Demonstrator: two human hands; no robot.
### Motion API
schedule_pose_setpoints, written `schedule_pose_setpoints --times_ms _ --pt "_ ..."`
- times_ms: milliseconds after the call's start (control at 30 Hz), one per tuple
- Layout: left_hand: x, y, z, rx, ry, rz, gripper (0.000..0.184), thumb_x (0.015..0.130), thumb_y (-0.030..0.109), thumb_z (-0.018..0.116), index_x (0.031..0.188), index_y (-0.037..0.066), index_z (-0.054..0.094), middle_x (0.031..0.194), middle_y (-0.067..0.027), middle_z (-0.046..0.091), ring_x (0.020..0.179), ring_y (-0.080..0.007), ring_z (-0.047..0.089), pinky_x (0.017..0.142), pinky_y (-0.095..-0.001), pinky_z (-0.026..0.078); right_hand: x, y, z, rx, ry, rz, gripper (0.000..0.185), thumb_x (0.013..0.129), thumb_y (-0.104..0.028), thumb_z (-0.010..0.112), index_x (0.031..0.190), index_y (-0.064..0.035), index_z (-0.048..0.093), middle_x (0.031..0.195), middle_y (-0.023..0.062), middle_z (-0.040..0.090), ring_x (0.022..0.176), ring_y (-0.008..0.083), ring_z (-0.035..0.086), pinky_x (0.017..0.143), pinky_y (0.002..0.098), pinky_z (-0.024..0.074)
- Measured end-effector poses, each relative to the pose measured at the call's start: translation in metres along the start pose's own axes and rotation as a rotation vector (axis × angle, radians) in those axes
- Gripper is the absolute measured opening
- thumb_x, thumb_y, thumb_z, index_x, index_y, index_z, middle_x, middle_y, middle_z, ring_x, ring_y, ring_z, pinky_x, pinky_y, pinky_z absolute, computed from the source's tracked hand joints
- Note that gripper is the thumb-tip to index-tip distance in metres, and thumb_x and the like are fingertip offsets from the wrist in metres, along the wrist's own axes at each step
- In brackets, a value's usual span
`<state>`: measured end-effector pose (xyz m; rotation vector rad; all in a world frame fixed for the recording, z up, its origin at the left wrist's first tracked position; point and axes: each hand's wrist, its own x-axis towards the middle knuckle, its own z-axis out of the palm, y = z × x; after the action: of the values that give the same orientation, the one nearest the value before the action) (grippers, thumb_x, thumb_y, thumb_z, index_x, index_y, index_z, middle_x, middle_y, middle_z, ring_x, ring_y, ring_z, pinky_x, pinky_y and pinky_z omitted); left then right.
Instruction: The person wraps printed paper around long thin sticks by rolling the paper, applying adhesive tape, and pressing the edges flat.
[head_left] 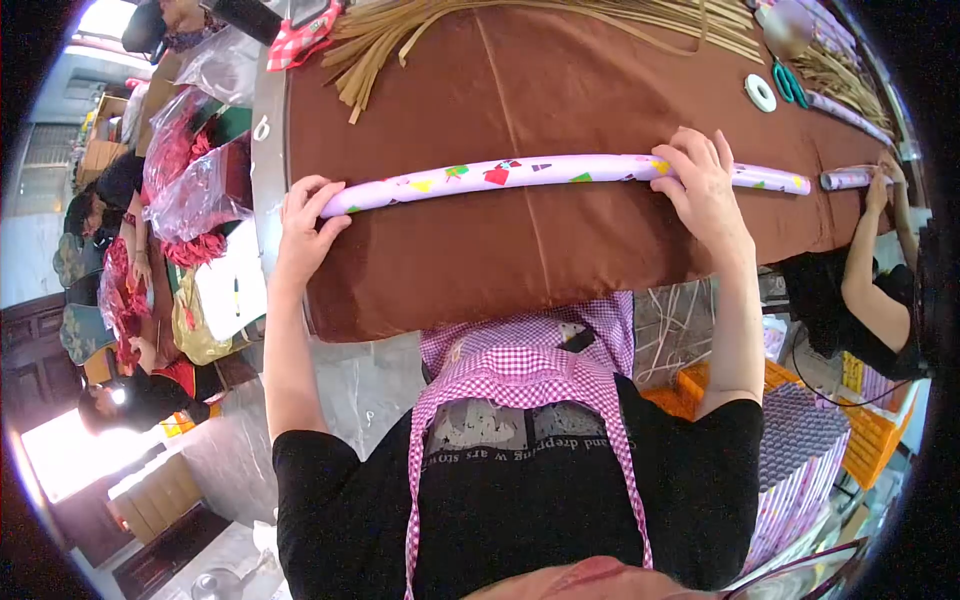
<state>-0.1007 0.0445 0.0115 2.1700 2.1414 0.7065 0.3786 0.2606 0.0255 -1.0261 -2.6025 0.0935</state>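
A long lilac roll, printed with small coloured figures, lies crosswise over the brown cloth in front of me. My left hand grips its left end, fingers over the far side and thumb at the near side. Further right, my right hand is curled over the same roll, thumb on the near side and fingers beyond it. The roll's right end sticks out past that hand. Parts of the roll under my fingers are hidden.
The table's brown cloth bears tan strips, a white tape roll and green-handled scissors. At right, another person's hands hold a similar roll. Orange crates stand behind; people work at a left table.
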Motion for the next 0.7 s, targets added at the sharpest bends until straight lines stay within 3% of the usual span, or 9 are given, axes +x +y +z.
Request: schedule_pose_setpoints --times_ms 167,200,333,433,500,600,700 --pt "0.001 0.002 -0.013 -0.209 -0.16 -0.094 0.048 0.083 0.003 0.07 0.13 0.003 0.061 0.118 -0.0128 0.061 0.112 -0.0274 0.058 0.099 -0.0349 0.045 0.01 0.01 -0.005 0.057 -0.103 -0.033 0.039 0.082 -0.013 0.069 0.12 -0.0103 0.065 0.11 0.0089 0.062 0.116 0.0286 0.056 0.115 0.0559 0.0256" --pt "0.0 0.004 -0.018 -0.246 -0.213 -0.212 0.045 0.086 0.005 0.069 0.13 0.002 0.06 0.123 -0.0138 0.062 0.116 -0.0271 0.058 0.101 -0.0355 0.045 0.013 0.011 -0.006 0.076 -0.138 -0.009 0.038 0.083 -0.014 0.068 0.121 -0.0109 0.065 0.112 0.0092 0.065 0.117 0.0283 0.056 0.115 0.0562 0.0262" --pt "-0.02 0.001 -0.023 -0.205 -0.175 -0.254 0.028 0.095 0.01 0.063 0.121 -0.001 0.062 0.124 -0.0132 0.065 0.118 -0.025 0.059 0.104 -0.0362 0.043 0.02 0.001 0.002 0.039 -0.13 -0.035 0.032 0.087 -0.024 0.069 0.116 -0.0126 0.067 0.113 0.0033 0.067 0.123 0.025 0.054 0.113 0.0563 0.0261" --pt "-0.028 0.0 -0.029 -0.244 -0.177 -0.314 0.023 0.096 0.008 0.061 0.118 0.0 0.063 0.118 -0.0128 0.066 0.114 -0.0258 0.06 0.102 -0.0357 0.043 0.019 -0.005 0.011 0.166 -0.082 -0.119 0.05 0.078 -0.033 0.078 0.121 -0.0129 0.064 0.118 0.0064 0.063 0.126 0.0257 0.051 0.112 0.0603 0.0235" --pt "-0.036 -0.003 -0.031 -0.265 -0.186 -0.329 0.023 0.096 0.007 0.059 0.117 -0.001 0.062 0.116 -0.0139 0.066 0.112 -0.0274 0.06 0.101 -0.0353 0.043 0.02 -0.015 0.016 0.135 -0.113 -0.128 0.046 0.078 -0.03 0.078 0.117 -0.0123 0.064 0.111 0.006 0.062 0.119 0.0249 0.054 0.114 0.0609 0.0225" --pt "-0.044 0.006 -0.034 -0.117 -0.195 -0.262 0.024 0.096 0.008 0.059 0.118 -0.001 0.061 0.114 -0.0145 0.065 0.109 -0.0288 0.06 0.099 -0.0359 0.044 0.023 -0.017 0.011 0.109 -0.126 -0.155 0.041 0.077 -0.026 0.078 0.113 -0.0126 0.064 0.104 0.0057 0.061 0.115 0.024 0.056 0.115 0.0612 0.023" --pt "-0.034 0.048 -0.04 -0.042 -0.247 -0.222 0.035 0.084 0.012 0.071 0.115 0.0 0.061 0.107 -0.0156 0.064 0.102 -0.0333 0.059 0.094 -0.0408 0.044 0.027 -0.014 -0.007 0.084 -0.116 -0.196 0.037 0.076 -0.023 0.077 0.109 -0.0127 0.064 0.1 0.0056 0.06 0.111 0.0234 0.057 0.115 0.0612 0.0236"
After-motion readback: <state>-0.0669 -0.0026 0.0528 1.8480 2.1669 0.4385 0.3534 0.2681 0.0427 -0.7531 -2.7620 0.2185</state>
